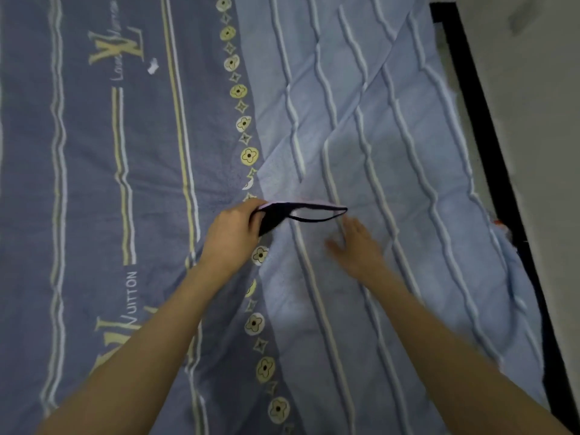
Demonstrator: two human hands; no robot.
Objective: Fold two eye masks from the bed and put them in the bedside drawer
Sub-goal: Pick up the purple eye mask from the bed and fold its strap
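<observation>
An eye mask (273,216), dark on one face with a pale lilac edge on top, hangs just above the blue bed cover (314,309). My left hand (230,233) is shut on its left end. A thin dark strap (320,215) loops out from the mask to the right. My right hand (354,246) hovers open and blurred just below the strap's far end, fingers spread, not holding anything. I see only one mask; no drawer is in view.
The bed cover has a darker blue printed half on the left and a lighter ribbed striped half on the right. The black bed frame edge (480,120) runs down the right side, with pale floor (533,89) beyond it. A small white scrap (153,66) lies far left.
</observation>
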